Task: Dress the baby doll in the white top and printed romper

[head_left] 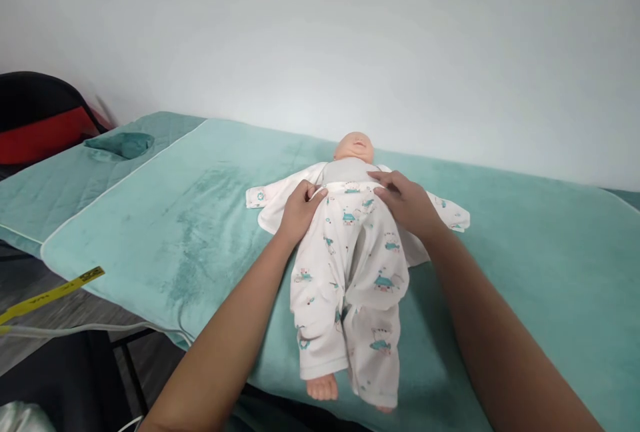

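Observation:
A baby doll [354,147] lies on its back on the teal bed cover, head towards the wall. It wears white baby trousers [353,219] printed with small teal figures, pulled up to its belly. Beneath the doll a matching white shirt [273,215] lies open, both sleeves spread out sideways. My left hand [301,209] pinches the waistband at the doll's left-in-view side. On the opposite side, my right hand [405,202] has its fingers over the belly and its thumb at the waistband, closed on the trousers' edge. One bare foot [323,387] sticks out of a trouser leg.
The teal cover [525,239] spreads over a massage bed with a face hole [123,144] at the far left. Behind it rises a white wall [325,52]. A black-and-red chair [45,125] stands left; a yellow tag [55,293] and a pale cable [100,329] are at the lower left.

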A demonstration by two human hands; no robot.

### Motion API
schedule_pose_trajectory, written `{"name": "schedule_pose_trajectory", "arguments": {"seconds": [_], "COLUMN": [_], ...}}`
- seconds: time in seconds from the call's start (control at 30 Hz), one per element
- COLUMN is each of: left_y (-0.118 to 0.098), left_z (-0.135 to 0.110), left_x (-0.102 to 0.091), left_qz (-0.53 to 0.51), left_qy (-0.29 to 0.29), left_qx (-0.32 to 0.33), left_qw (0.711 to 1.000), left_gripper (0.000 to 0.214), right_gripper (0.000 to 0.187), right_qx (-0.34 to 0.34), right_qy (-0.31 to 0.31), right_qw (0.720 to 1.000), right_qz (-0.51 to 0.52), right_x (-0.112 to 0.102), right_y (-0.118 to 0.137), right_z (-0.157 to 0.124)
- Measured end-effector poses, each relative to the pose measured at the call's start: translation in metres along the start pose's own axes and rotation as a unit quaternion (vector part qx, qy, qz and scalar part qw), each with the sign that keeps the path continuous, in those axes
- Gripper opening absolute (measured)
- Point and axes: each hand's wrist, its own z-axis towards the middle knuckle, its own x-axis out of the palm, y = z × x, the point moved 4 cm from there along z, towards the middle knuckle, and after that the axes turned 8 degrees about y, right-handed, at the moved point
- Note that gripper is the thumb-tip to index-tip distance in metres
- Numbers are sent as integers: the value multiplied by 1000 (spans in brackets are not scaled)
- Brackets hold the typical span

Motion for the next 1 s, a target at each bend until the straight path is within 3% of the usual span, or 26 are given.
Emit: {"name": "schedule_pose_trajectory", "arguments": {"seconds": [0.2, 0.37, 0.5, 0.63, 0.77, 1.0], "left_y": [-3, 4, 2, -8, -4, 9], "left_z": [32, 52, 53, 55, 64, 82], "left_x": [-1, 5, 8, 12, 10, 6], "left_qz": [90, 117, 150, 249, 246, 207], "left_qy": [-42, -64, -62, -2, 34, -42], "left_qx": [4, -13, 32, 120, 77, -1], "left_qw": [995, 991, 986, 961, 966, 977], "left_gripper": [36, 27, 12, 6, 7, 8], "right_gripper": [14, 18, 23, 26, 26, 19], "right_qx": [73, 122, 88, 29, 86, 118], "right_qy": [-86, -124, -115, -60, -17, -60], "right_qw": [988, 984, 989, 996, 996, 988], "right_qz": [-107, -38, 31, 53, 19, -77], "right_x": [-4, 0, 4, 3, 2, 2], "right_y": [-11, -25, -27, -23, -25, -32], "right_z": [35, 49, 46, 44, 46, 57]}}
